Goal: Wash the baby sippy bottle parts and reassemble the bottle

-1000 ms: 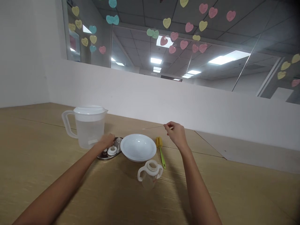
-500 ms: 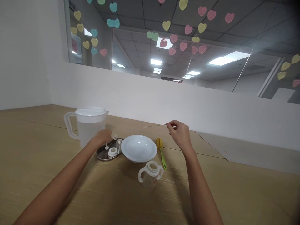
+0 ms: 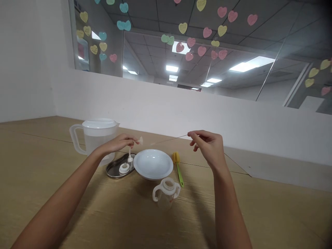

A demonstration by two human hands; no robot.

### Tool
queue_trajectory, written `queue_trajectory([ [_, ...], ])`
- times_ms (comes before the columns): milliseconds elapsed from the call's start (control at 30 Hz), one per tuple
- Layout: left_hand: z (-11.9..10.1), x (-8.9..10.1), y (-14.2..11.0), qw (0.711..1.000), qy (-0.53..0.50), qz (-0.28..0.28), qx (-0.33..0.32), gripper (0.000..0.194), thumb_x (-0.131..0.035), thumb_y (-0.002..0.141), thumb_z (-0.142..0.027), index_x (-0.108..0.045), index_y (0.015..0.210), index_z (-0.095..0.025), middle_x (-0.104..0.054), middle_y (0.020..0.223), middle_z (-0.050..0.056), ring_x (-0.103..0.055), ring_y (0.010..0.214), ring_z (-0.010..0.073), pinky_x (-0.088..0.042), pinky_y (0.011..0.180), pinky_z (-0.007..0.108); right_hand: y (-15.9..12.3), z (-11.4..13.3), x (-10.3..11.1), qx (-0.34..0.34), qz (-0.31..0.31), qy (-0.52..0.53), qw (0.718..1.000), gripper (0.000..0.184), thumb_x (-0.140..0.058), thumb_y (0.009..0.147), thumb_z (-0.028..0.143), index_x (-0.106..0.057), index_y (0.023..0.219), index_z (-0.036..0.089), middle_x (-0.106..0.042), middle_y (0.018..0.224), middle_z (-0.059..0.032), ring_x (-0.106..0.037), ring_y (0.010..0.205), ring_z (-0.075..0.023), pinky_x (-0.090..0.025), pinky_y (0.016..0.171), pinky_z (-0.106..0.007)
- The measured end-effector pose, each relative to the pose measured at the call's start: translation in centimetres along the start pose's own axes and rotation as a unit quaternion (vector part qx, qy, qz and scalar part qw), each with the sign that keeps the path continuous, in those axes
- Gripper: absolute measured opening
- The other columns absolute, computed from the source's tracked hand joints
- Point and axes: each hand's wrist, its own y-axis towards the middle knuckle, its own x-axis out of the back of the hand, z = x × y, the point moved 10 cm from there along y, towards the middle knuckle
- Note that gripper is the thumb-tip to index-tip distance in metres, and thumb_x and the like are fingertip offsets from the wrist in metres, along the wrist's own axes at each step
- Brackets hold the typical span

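My left hand (image 3: 116, 143) is raised above a steel oval tray (image 3: 112, 170), pinching a small pale piece (image 3: 140, 140) at its fingertips. My right hand (image 3: 209, 147) holds a long thin rod (image 3: 168, 140), perhaps a straw brush, pointing left towards that piece. On the tray stand a white round bottle collar (image 3: 124, 168) and a thin white stem (image 3: 129, 155). Below my hands are a white bowl (image 3: 153, 164), a green-handled yellow sponge bottle brush (image 3: 177, 168) and a clear two-handled sippy cup (image 3: 166, 195).
A lidded plastic pitcher (image 3: 95, 138) holding water stands behind my left forearm. A low white wall (image 3: 166, 107) bounds the far edge of the tan table (image 3: 52, 173). Above it, glass carries several paper hearts.
My left hand has lifted and moved right off the tray, with the small pale piece now in its fingertips. My right hand has moved slightly right, still holding the thin rod.
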Motion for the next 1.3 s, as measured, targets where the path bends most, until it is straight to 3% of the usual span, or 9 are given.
queue_trajectory([
  [233, -3.1, -0.1, -0.5, 0.997, -0.046, -0.027, -0.048, 0.036, -0.032, 0.08, -0.036, -0.06, 0.089, -0.016, -0.063, 0.082, 0.004, -0.056, 0.087, 0.0177, -0.042, 0.085, 0.028, -0.5, 1.8, 1.6, 0.032, -0.073, 0.101, 0.992, 0.017, -0.069, 0.067, 0.032, -0.068, 0.065, 0.015, -0.065, 0.066, -0.0035, -0.051, 0.045, -0.0098, -0.041, 0.036, -0.024],
  [400, -4.2, -0.4, -0.6, 0.996, -0.056, -0.011, -0.067, 0.033, -0.031, 0.08, -0.035, -0.059, 0.08, -0.016, -0.062, 0.082, 0.004, -0.056, 0.086, 0.0179, -0.042, 0.085, 0.029, -1.0, 2.5, 2.0, 0.063, -0.118, 0.11, 0.985, 0.018, -0.067, 0.069, 0.033, -0.067, 0.066, 0.015, -0.065, 0.067, -0.0027, -0.051, 0.044, -0.0089, -0.041, 0.035, -0.024],
  [633, -5.8, -0.5, -1.4, 0.995, -0.074, 0.005, -0.073, 0.025, -0.034, 0.079, -0.031, -0.052, 0.068, -0.017, -0.059, 0.078, 0.003, -0.054, 0.086, 0.0185, -0.039, 0.087, 0.032, -1.1, 2.7, 1.3, 0.063, -0.102, 0.087, 0.989, 0.016, -0.067, 0.069, 0.031, -0.068, 0.067, 0.015, -0.065, 0.067, -0.0031, -0.052, 0.045, -0.0091, -0.043, 0.036, -0.024],
  [867, -5.6, 0.0, -1.4, 0.994, -0.053, -0.021, -0.088, 0.029, -0.034, 0.084, -0.03, -0.06, 0.081, -0.017, -0.055, 0.074, 0.0, -0.052, 0.075, 0.0156, -0.039, 0.073, 0.026, -1.6, 4.0, 1.2, 0.094, -0.114, 0.04, 0.988, 0.014, -0.066, 0.069, 0.029, -0.068, 0.065, 0.016, -0.062, 0.061, -0.0006, -0.052, 0.042, -0.009, -0.043, 0.036, -0.023],
  [1067, -5.7, 0.0, -1.5, 0.997, -0.011, -0.046, -0.056, 0.032, -0.039, 0.083, -0.034, -0.065, 0.086, -0.016, -0.058, 0.076, 0.001, -0.052, 0.071, 0.0158, -0.039, 0.063, 0.024, -0.7, 1.3, 0.7, 0.05, -0.118, 0.074, 0.989, 0.019, -0.066, 0.069, 0.033, -0.067, 0.067, 0.014, -0.063, 0.062, -0.0015, -0.051, 0.042, -0.0087, -0.041, 0.036, -0.023],
  [1300, -7.8, 0.4, -2.6, 0.994, -0.042, -0.059, -0.087, 0.038, -0.041, 0.085, -0.046, -0.066, 0.091, -0.018, -0.066, 0.093, 0.004, -0.056, 0.081, 0.0163, -0.043, 0.072, 0.024, 0.5, -3.0, 0.1, -0.048, -0.119, 0.17, 0.977, 0.022, -0.068, 0.066, 0.034, -0.063, 0.063, 0.013, -0.061, 0.061, -0.0005, -0.045, 0.038, -0.006, -0.036, 0.035, -0.022],
])
